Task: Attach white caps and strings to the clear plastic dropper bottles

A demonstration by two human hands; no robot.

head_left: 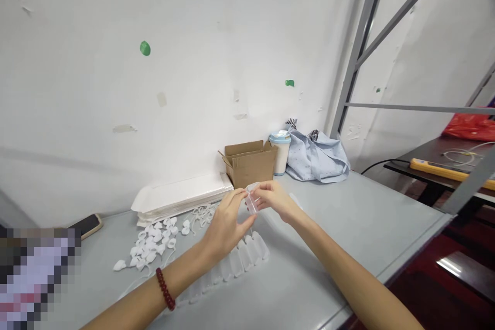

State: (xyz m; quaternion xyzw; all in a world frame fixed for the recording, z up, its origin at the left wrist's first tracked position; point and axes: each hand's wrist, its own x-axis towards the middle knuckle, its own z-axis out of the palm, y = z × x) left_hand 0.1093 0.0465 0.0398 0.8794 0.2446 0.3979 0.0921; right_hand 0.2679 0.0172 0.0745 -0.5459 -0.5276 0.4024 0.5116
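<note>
Between my two hands, above the grey table point(305, 268), is a small clear plastic case point(251, 204). My left hand point(228, 221), with a red bead bracelet on the wrist, has its fingertips and thumb closed on the case's left side. From the right, the fingers of my right hand point(273, 198) pinch its upper part. Under my left hand lies a row of similar translucent cases point(247, 255), partly hidden by the forearm. Left of them are a scatter of small white caps point(150, 242) and some white cords point(203, 215).
Along the wall sit a stack of white boxes point(181, 193), an open cardboard box point(251, 167), a lidded cup point(280, 154) and a light blue cloth bag point(317, 157). A phone point(87, 226) lies at the left. A metal frame point(358, 62) stands at the right.
</note>
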